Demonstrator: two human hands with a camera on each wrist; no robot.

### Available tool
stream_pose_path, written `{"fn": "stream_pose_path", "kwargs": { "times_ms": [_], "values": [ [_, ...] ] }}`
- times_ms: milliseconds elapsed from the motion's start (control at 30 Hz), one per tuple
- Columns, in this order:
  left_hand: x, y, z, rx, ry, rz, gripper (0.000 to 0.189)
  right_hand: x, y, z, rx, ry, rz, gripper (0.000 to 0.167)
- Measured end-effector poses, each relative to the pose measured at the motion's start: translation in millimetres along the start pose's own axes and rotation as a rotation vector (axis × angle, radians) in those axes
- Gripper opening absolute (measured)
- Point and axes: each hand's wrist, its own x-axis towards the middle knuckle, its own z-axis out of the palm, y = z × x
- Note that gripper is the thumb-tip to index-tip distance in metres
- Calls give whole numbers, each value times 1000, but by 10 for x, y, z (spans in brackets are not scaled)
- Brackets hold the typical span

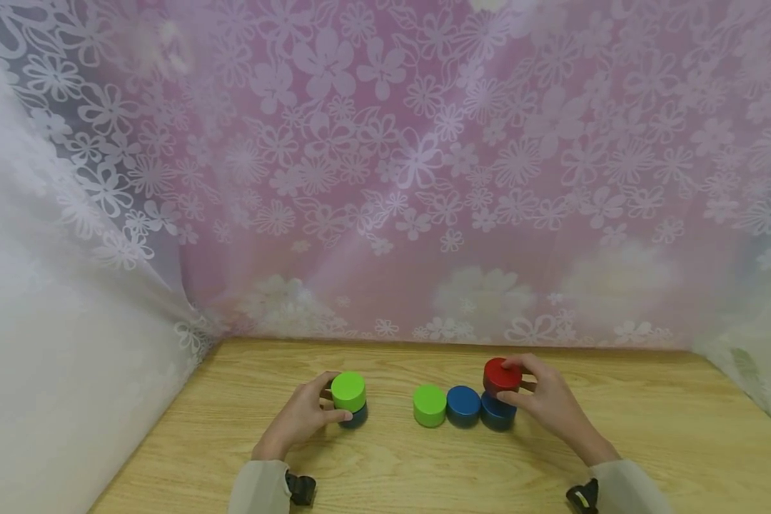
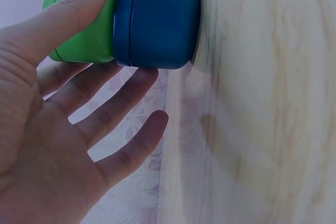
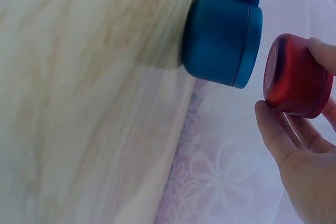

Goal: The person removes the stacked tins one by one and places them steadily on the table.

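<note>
At the left of the table, my left hand (image 1: 298, 415) grips a light green round tin (image 1: 349, 391) between thumb and fingers. That green tin sits on top of a dark blue tin (image 2: 160, 22), which stands on the wood. My right hand (image 1: 555, 405) holds a red tin (image 3: 298, 80) between thumb and fingers. The red tin is raised above another blue tin (image 1: 498, 415), and a gap shows between them in the right wrist view.
A second green tin (image 1: 430, 405) and a blue tin (image 1: 463, 407) stand in a row left of the blue tin under the red one. Behind the wooden table (image 1: 398, 471) hangs a pink flowered curtain (image 1: 385, 214). A pale sheet (image 1: 71, 321) borders the left side.
</note>
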Motion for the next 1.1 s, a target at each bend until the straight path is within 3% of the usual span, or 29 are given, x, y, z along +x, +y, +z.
{"fn": "stream_pose_path", "kwargs": {
  "times_ms": [500, 800, 1100],
  "values": [
    [-35, -50, 20, 18, 9, -26, 66, -52, 46, -95, -42, -13, 16, 42],
    [-34, -8, -11, 4, 16, -20, 65, -16, 34, -175, -64, -22, 33, 40],
    [8, -20, -6, 4, -9, -20, 68, -81, 116, -187, -82, 9, 25, 38]
  ]
}}
